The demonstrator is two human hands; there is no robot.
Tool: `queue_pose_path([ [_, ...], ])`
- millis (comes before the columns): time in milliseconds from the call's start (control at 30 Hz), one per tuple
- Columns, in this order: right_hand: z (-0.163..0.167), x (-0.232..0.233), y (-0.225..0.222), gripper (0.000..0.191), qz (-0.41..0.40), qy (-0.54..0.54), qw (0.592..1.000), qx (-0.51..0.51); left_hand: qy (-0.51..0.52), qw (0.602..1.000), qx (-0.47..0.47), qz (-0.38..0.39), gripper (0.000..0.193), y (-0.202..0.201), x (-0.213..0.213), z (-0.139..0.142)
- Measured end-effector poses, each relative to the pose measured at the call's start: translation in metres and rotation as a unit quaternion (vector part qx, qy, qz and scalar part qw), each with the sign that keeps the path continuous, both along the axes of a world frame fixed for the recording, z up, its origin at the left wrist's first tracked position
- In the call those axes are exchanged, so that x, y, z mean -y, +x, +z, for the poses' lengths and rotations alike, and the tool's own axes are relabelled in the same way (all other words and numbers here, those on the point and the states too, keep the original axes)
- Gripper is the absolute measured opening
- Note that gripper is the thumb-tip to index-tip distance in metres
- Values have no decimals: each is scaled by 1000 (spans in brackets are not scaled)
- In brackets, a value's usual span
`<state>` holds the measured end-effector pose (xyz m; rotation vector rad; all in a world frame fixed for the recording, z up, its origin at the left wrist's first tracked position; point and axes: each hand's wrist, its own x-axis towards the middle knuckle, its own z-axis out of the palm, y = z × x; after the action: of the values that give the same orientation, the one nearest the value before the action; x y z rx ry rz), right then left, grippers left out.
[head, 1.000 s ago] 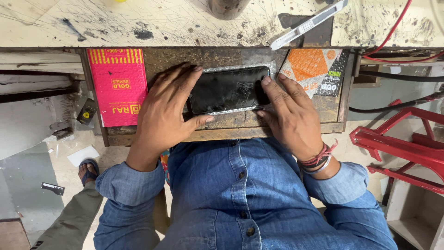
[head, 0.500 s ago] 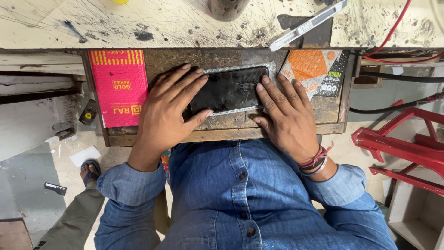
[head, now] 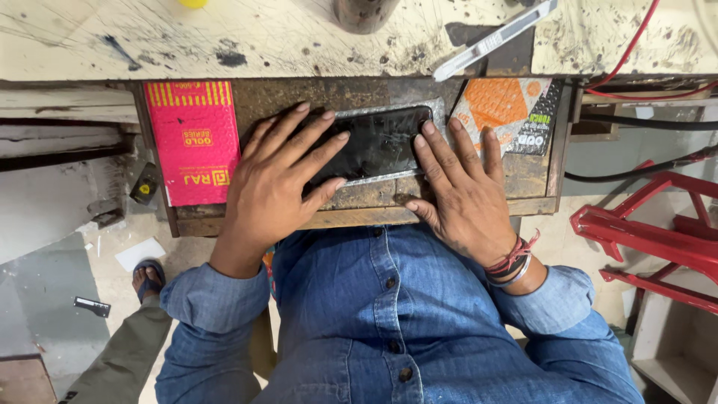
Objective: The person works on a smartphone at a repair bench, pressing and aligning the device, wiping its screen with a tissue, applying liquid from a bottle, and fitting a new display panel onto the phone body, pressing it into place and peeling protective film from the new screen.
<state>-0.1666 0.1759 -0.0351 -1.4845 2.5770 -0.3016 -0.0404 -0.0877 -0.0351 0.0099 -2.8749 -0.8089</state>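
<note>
Left hand (head: 273, 183) is spreading further over the black phone (head: 374, 142) than a second ago — fingers (head: 318, 146) are now lying flat and fanned across its left half, thumb tucking along the near edge. Right hand (head: 464, 198) is staying at the right end, fingers (head: 441, 153) extended and pressing on the phone's right edge, not curled round it. So neither hand is gripping: both are open, palms down, pinning the phone in place rather than lifting it

Reading it as a press-down step: the phone is sitting face up in a silvery foil-like sleeve (head: 419, 112) inside the open wooden drawer (head: 359, 217), and the added finger cover suggests pressure is being evened out over the glass

Phone is lying lengthwise between the two hands, left fingertips reaching about its middle, right fingertips touching its right end; the strip of screen between them is showing bare

Around it: pink packet (head: 194, 142) lying in the drawer's left part, orange packet (head: 508, 108) at the right, just beside the right hand. White utility knife (head: 493, 41) is resting on the scratched bench (head: 224, 37) above, well apart from both hands
</note>
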Motion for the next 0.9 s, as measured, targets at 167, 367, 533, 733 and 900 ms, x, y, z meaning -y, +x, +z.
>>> queue_pose_path([
  [167, 3, 1, -4, 76, -11, -82, 996, 20, 1, 998, -56, 2, 49, -1, 0, 6],
  [367, 25, 1, -17, 57, -39, -195, 979, 46, 0, 976, -205, 73, 29, 4, 11, 33],
  [533, 48, 4, -32, 46, -62, -245, 966, 49, -62, 963, -213, 152, 31, -12, 56, 52],
  [733, 56, 8, -42, 40, -58, -255, 965, 34, -192, 952, -160, 176, 36, -36, 101, 44],
  [900, 64, 9, -49, 37, -80, -247, 965, 40, -195, 948, -155, 197, 28, -39, 113, 30],
])
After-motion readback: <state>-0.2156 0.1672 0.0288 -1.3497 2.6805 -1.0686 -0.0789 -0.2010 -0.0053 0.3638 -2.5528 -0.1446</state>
